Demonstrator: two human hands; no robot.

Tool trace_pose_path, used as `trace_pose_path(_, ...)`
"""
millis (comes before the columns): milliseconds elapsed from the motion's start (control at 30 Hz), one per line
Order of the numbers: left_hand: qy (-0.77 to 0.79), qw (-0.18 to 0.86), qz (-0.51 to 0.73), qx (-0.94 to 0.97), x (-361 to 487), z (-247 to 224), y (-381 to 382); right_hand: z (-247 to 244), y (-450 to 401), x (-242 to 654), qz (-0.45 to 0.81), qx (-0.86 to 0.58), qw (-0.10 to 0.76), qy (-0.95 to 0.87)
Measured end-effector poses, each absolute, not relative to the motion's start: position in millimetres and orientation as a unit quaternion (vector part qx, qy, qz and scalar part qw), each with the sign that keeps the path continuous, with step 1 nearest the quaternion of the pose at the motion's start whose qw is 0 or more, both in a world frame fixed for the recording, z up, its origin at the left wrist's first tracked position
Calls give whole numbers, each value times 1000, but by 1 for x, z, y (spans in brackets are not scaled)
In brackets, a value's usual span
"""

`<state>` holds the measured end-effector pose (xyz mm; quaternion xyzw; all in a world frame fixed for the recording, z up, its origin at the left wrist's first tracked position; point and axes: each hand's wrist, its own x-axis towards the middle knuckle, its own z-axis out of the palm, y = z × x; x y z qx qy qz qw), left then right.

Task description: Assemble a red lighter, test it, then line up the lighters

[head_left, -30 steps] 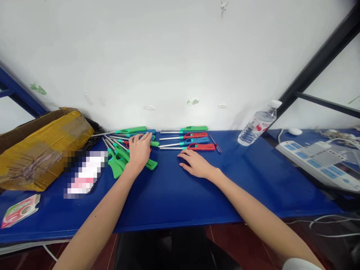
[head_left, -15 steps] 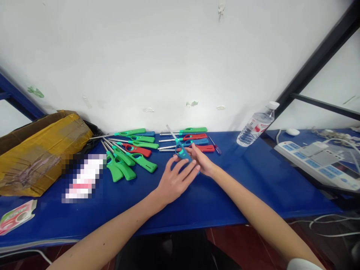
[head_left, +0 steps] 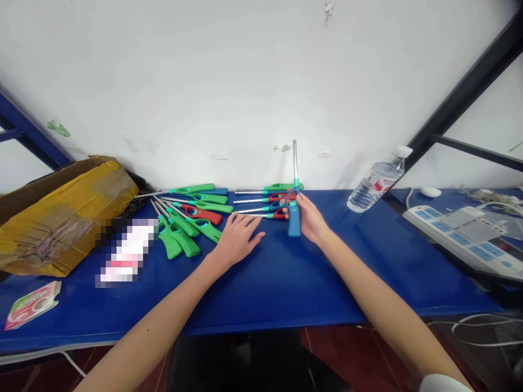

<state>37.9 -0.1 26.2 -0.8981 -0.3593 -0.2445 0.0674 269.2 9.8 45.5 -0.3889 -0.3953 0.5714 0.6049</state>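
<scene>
My right hand [head_left: 311,220] is closed around a blue long-necked gas lighter [head_left: 294,220], held upright with its metal tube pointing up. My left hand [head_left: 238,239] holds nothing; its fingers are spread low over the blue table [head_left: 261,288], beside the lighters. Behind my hands lies a row of green, red and blue lighters [head_left: 285,188], tubes pointing left, partly hidden by the held one. To the left is a looser pile of lighters, mostly green [head_left: 186,241], with a red one [head_left: 207,214] among them. A blue lighter [head_left: 220,191] shows at its back.
A taped yellow-brown box [head_left: 73,218] stands at the left, with a torn card [head_left: 32,305] in front of it. On the right are a tilted water bottle [head_left: 378,182] and a white power strip [head_left: 453,234] with cables. A white wall [head_left: 229,81] rises behind the table.
My left hand has let go of the blue lighter and moved left. My right hand has moved slightly right and turned the lighter upright.
</scene>
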Motion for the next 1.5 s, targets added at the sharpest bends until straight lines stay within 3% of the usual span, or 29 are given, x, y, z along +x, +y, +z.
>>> trace_pose_path(267, -443, 70, -156, -880, 43, 16, 16, 37, 17, 274, 567, -392, 617, -380)
trace_pose_path(800, -487, 97, -105, -861, 41, 14, 13, 46, 15, 277, 559, -382, 645, -356)
trace_pose_path(1500, -503, 94, -86, -855, 45, 11, 18, 48, 13, 275, 611, -366, 617, -334)
